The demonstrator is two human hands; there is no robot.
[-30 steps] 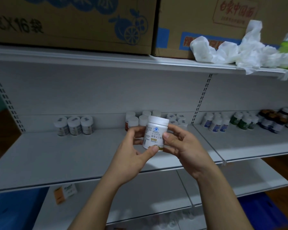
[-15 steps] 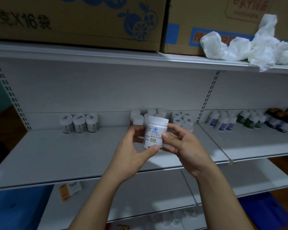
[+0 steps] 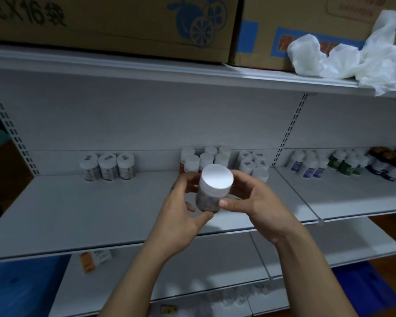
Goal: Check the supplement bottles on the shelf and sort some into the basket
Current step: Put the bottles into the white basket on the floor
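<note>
- Left hand [image 3: 178,216]: fingers curl round the left side of the white bottle [image 3: 212,193], thumb near its base. It grips the bottle.
- Right hand [image 3: 254,209]: thumb lies across the bottle's body just below the lid, fingers behind it. It grips the same bottle.
- The white bottle is held clear of the middle shelf [image 3: 78,213], in front of it, and tilted so that its flat white lid [image 3: 217,177] faces the camera. Its label is blurred and unreadable.
- Middle shelf, back left: three white-lidded bottles [image 3: 106,165] stand upright in a row, side by side.
- Directly behind the hands: a bottle cluster [image 3: 204,156], partly hidden. Just to its right is a second cluster [image 3: 253,162] with stickers on the lids.
- Right bay, at the back: blue-labelled bottles [image 3: 306,167], then green bottles [image 3: 348,162], then dark bottles [image 3: 386,161].
- Upper shelf: a left cardboard box [image 3: 112,24] and a right cardboard box [image 3: 295,30] sit side by side, with crumpled white wrapping [image 3: 352,58] in front of the right one.
- Lower shelf: a small orange-and-white carton [image 3: 94,259] lies near the left end.
</note>
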